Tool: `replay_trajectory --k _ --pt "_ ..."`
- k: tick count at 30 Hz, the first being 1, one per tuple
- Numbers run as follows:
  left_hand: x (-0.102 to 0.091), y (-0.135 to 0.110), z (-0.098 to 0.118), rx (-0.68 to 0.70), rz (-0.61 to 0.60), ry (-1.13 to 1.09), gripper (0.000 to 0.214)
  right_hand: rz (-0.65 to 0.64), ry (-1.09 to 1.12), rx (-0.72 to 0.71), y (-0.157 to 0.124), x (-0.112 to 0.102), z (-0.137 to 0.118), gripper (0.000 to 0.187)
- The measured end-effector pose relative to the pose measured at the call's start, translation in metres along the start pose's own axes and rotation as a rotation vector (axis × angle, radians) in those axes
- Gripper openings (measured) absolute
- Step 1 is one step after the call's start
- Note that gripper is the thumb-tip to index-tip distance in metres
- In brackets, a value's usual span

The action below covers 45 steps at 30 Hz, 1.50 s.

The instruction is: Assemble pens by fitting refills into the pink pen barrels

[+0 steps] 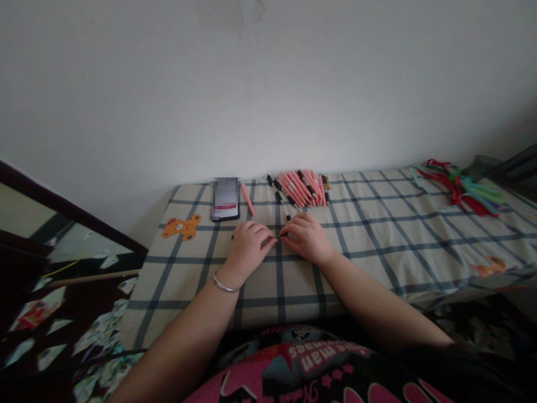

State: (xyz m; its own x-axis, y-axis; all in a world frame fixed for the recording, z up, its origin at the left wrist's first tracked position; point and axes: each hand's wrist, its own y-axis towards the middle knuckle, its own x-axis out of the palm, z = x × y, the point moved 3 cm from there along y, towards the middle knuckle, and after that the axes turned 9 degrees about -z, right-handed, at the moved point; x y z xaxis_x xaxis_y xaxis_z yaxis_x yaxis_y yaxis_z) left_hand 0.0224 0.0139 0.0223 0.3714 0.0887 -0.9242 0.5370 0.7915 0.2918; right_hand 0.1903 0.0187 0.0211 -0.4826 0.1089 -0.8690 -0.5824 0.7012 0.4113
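My left hand [250, 242], with a silver bangle at the wrist, is closed round a thin dark pen-like stick [269, 240]. A small dark end pokes out on the far left of that hand. My right hand [305, 238] pinches the stick's other end, so the fingertips of both hands nearly meet low over the cloth. Fingers hide most of the stick. Just behind my right hand is a short black pen part [288, 218]. One pink pen barrel [248, 200] lies alone beyond my left hand, beside a phone [225, 217].
A pile of pink pen barrels [296, 189] with black parts lies by the wall. Colourful ribbon-like strips [465, 193] are heaped at the right. A checked cloth [361, 268] covers the table. Paper scraps [100, 336] litter the floor at left.
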Motion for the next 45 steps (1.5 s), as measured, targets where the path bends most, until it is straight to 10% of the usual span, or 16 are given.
replay_trajectory --k 16,31,45 --pt "-0.008 -0.008 -0.009 -0.369 0.033 0.401 0.015 0.096 -0.002 0.099 -0.001 -0.003 0.005 0.004" --pt "-0.002 -0.003 0.002 -0.043 -0.065 0.217 0.013 0.211 0.008 0.202 -0.004 -0.003 0.014 0.006" --pt "0.0 -0.001 -0.014 -0.139 0.059 -0.183 0.008 0.196 0.017 0.195 -0.005 -0.004 0.013 0.004"
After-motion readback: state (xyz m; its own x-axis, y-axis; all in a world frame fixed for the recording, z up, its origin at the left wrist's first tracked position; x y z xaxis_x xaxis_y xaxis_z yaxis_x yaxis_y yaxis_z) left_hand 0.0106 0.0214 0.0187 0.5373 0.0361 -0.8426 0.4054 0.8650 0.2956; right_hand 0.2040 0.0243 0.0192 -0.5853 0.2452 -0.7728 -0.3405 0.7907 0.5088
